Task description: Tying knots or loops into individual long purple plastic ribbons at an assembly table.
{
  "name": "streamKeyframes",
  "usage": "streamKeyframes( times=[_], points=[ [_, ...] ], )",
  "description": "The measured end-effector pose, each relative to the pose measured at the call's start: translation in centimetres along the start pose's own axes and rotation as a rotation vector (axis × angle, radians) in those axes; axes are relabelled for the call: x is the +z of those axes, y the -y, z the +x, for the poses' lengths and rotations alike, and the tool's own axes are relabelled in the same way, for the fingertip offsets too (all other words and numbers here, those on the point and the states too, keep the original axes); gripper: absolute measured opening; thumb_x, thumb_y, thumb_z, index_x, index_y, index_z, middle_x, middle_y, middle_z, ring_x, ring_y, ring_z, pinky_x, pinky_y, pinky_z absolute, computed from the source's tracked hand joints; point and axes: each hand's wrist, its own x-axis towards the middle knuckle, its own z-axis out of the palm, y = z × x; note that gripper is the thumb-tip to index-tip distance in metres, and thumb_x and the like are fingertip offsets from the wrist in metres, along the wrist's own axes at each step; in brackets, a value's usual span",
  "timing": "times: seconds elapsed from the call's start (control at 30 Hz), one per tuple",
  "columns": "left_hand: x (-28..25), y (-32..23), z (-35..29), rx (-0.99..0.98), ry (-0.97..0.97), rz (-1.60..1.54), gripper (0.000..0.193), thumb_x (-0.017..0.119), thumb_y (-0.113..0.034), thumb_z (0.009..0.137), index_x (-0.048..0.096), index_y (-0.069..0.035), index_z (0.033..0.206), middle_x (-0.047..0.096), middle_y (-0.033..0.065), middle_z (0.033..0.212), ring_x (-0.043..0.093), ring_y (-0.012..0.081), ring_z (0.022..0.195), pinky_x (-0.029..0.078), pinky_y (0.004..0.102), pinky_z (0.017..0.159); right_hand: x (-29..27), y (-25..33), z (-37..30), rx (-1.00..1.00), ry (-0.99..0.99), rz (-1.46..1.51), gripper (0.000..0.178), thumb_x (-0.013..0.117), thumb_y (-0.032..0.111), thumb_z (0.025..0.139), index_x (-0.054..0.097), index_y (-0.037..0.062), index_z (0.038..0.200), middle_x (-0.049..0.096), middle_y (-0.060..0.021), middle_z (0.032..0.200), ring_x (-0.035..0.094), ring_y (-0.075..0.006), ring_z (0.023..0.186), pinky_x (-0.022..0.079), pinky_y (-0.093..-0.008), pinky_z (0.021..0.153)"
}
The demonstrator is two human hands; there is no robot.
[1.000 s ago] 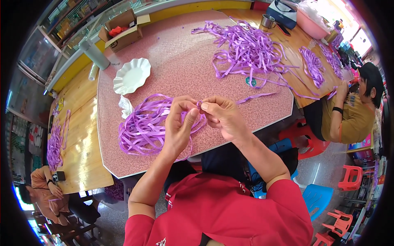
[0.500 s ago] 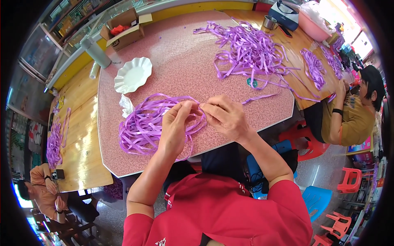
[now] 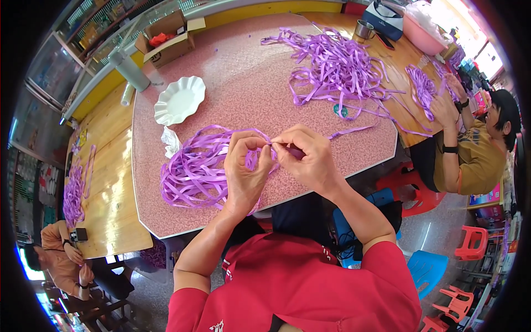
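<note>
A loose coil of purple ribbon [image 3: 193, 171] lies on the pink speckled table [image 3: 243, 88], close in front of me. Over its right side, my left hand [image 3: 247, 169] pinches a purple ribbon between thumb and fingertips. My right hand [image 3: 305, 155] meets it there, its thumb and forefinger closed on the same ribbon. The exact bit between the fingertips is too small to make out. To the right of my right hand, a ribbon end [image 3: 351, 132] lies on the tabletop. A bigger tangled heap of purple ribbons [image 3: 337, 66] spreads at the far right.
A white scalloped dish [image 3: 180, 100] and crumpled tissue [image 3: 171, 142] sit left of the coil. Behind stand a grey-green bottle [image 3: 129, 70] and an open cardboard box [image 3: 168, 41]. Co-workers sit at both sides; a metal mug [image 3: 363, 30] stands far right.
My left hand has turned and shifted slightly right, its fingers now curled into a rounder pinch. My right hand stays near the same spot. The right-hand co-worker has raised both hands with ribbon.
</note>
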Motion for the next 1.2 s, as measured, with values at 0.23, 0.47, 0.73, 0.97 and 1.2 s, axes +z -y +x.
streamKeyframes(
  times=[0.23, 0.47, 0.73, 0.97, 1.2],
  points=[
    [0.1, 0.9, -0.7, -0.291, 0.075, -0.462, 0.011, 0.068, -0.004, 0.09, 0.059, -0.001, 0.094, 0.057, 0.0089, 0.102, 0.056, 0.0167, 0.093, 0.046, 0.0285, 0.082, -0.2, 0.2, 0.1, 0.399, 0.084, 0.334, 0.006, 0.066, 0.004, 0.091, 0.067, -0.0001, 0.095, 0.062, 0.002, 0.08, 0.055, -0.0028, 0.067, 0.042, -0.0194, 0.056],
    [0.2, 0.2, 0.1, 0.072, -0.102, -0.132, 0.016, 0.072, -0.002, 0.085, 0.062, -0.004, 0.097, 0.057, 0.0114, 0.103, 0.055, 0.0247, 0.096, 0.046, 0.0343, 0.082, -0.5, 0.6, 0.0, 0.67, 0.113, 0.751, 0.012, 0.065, 0.014, 0.095, 0.067, 0.0031, 0.096, 0.057, 0.0048, 0.075, 0.044, 0.0005, 0.056, 0.032, -0.0173, 0.046],
    [-0.8, 1.4, 0.5, 0.586, -0.131, 0.488, 0.028, 0.076, -0.009, 0.074, 0.068, -0.015, 0.099, 0.059, 0.0037, 0.104, 0.055, 0.0263, 0.101, 0.037, 0.0414, 0.087, -0.4, 0.4, -0.1, 0.742, 0.102, 0.832, 0.013, 0.065, 0.018, 0.096, 0.067, 0.006, 0.096, 0.054, 0.0059, 0.071, 0.04, 0.0006, 0.053, 0.028, -0.0172, 0.044],
    [-0.4, 0.3, 0.5, 0.364, -0.081, 0.406, 0.026, 0.077, -0.007, 0.075, 0.065, -0.013, 0.097, 0.059, 0.004, 0.1, 0.054, 0.0252, 0.099, 0.036, 0.0407, 0.088, -0.4, 0.2, 0.0, 0.781, 0.124, 0.936, 0.014, 0.066, 0.019, 0.095, 0.067, 0.0055, 0.097, 0.054, 0.0074, 0.07, 0.041, 0.001, 0.054, 0.029, -0.0169, 0.046],
    [-0.1, -0.9, -0.1, -0.016, -0.005, 0.036, 0.019, 0.075, -0.004, 0.079, 0.064, -0.005, 0.095, 0.059, 0.0094, 0.097, 0.054, 0.0263, 0.096, 0.041, 0.0373, 0.086, 0.2, 0.6, -0.5, 0.535, 0.06, 0.632, 0.009, 0.062, 0.012, 0.095, 0.066, 0.0041, 0.098, 0.057, 0.005, 0.077, 0.047, 0.0006, 0.062, 0.035, -0.016, 0.052]
  ],
)
